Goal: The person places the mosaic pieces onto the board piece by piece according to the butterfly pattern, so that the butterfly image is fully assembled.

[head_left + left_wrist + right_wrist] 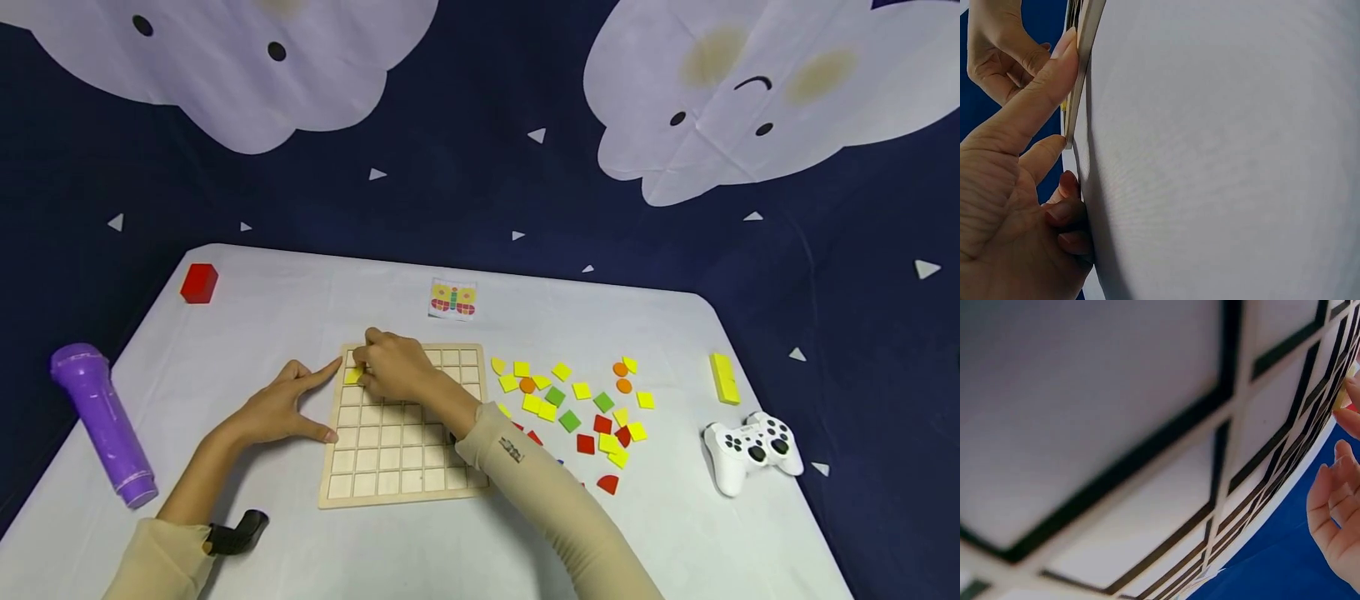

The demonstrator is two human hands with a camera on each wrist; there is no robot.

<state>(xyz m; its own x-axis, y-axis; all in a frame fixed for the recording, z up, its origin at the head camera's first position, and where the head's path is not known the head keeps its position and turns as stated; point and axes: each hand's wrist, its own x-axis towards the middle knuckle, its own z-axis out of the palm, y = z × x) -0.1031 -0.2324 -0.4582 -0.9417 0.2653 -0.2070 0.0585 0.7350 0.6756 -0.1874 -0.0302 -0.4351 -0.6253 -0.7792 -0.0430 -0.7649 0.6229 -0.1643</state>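
Observation:
My left hand [281, 408] lies along the left side of a wooden grid board [367, 502]. Its index finger touches the upper left edge and its thumb the edge lower down, spread apart; in the left wrist view, the other fingers of the left hand [1016, 187] curl on the white cloth. Over the board's upper left corner, my right hand [397, 367] pinches a yellow piece [353, 377] at the leftmost column. The fingertips partly cover that piece. In the right wrist view the board's square cells [1166, 550] fill most of the picture.
Loose yellow, green, orange and red pieces [585, 444] lie right of the board. Behind it is a butterfly picture card [453, 300]. A purple microphone-shaped object [105, 425] and red block [199, 283] are left; a yellow block [724, 379] and white game controller [752, 450] are right.

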